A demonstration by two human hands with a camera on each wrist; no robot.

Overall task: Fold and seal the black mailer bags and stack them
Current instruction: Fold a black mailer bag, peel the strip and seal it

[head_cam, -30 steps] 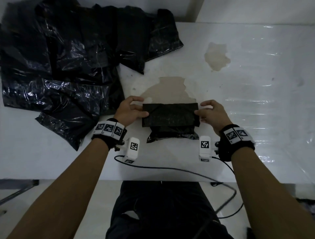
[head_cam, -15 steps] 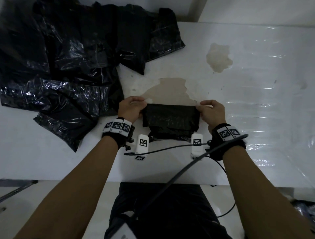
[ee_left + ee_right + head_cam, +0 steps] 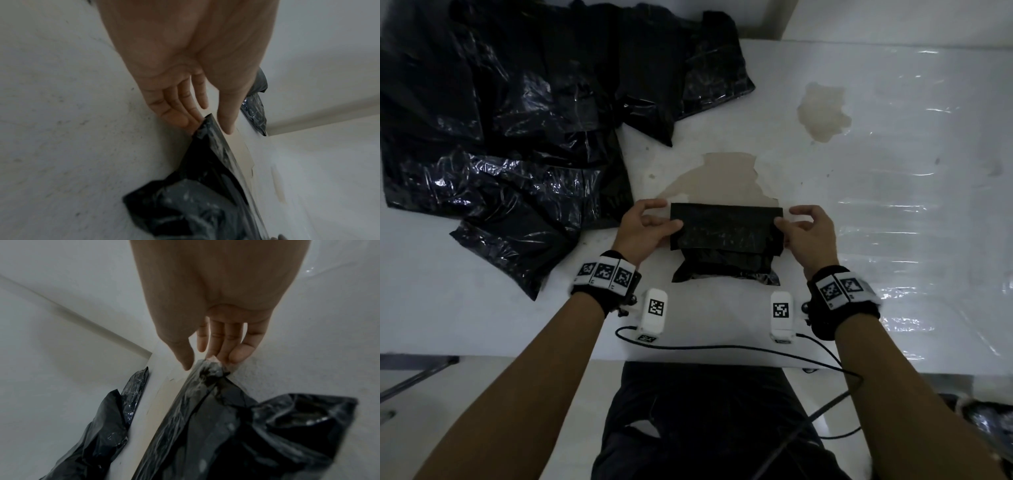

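A folded black mailer bag (image 3: pixel 726 236) lies on the white table (image 3: pixel 722 315) straight in front of me, its top flap turned over a crumpled lower part. My left hand (image 3: pixel 666 219) pinches the flap's left end, thumb on top, index finger raised. My right hand (image 3: pixel 787 219) pinches the right end the same way. In the left wrist view the flap's corner (image 3: pixel 207 120) sits between thumb and fingers (image 3: pixel 185 116). The right wrist view shows the other corner (image 3: pixel 209 366) against my fingers (image 3: pixel 226 355). A pile of unfolded black bags (image 3: pixel 517 120) covers the table's far left.
Two tan patches (image 3: pixel 722 178) (image 3: pixel 823 113) mark the tabletop beyond the bag. Clear plastic film (image 3: pixel 911 212) covers the right side. A black cable (image 3: pixel 722 347) runs along the near table edge. More black plastic (image 3: pixel 989 421) lies low at the right.
My fingers, curled over the bag's ends half a second ago, have lifted so that only thumbs lie on top. The cable that hung across the view is back at the table edge.
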